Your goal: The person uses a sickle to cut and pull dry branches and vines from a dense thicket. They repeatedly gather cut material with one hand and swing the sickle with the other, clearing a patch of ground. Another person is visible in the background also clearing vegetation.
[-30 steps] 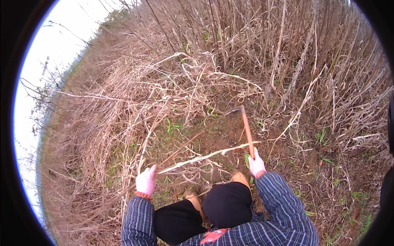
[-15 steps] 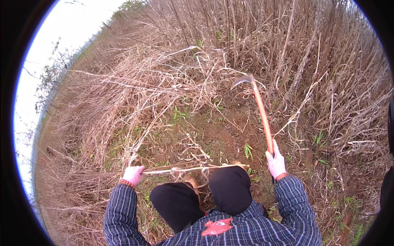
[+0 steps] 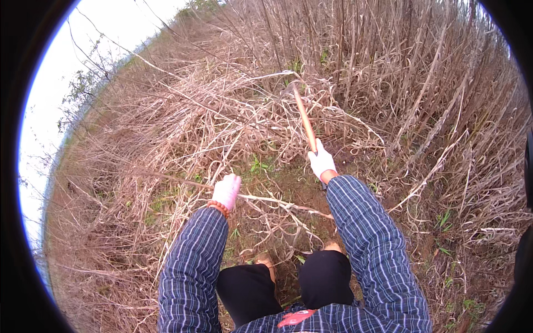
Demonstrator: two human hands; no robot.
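Note:
My right hand [image 3: 322, 161], in a pale glove, is closed round the orange handle [image 3: 305, 119] of a long sickle. The handle reaches forward into tangled dry grass, where the grey curved blade [image 3: 290, 89] is partly lost among pale stems. My left hand [image 3: 226, 191], in a pale pink glove with an orange cuff, is closed on dry stalks [image 3: 261, 198] that stretch out to both sides of it, low over the ground in front of my knees.
Tall dry standing stems [image 3: 422, 50] rise at the back and right. Flattened straw [image 3: 127, 183] covers the slope on the left, with pale sky beyond. Bare soil with green sprouts [image 3: 258, 165] lies ahead. My dark-clad knees [image 3: 322, 277] and tan shoes are at the bottom.
My right hand has swung forward and leftward, carrying the blade up into the grass farther ahead. My left hand, still on the stalks, has risen and moved rightward from half a second ago.

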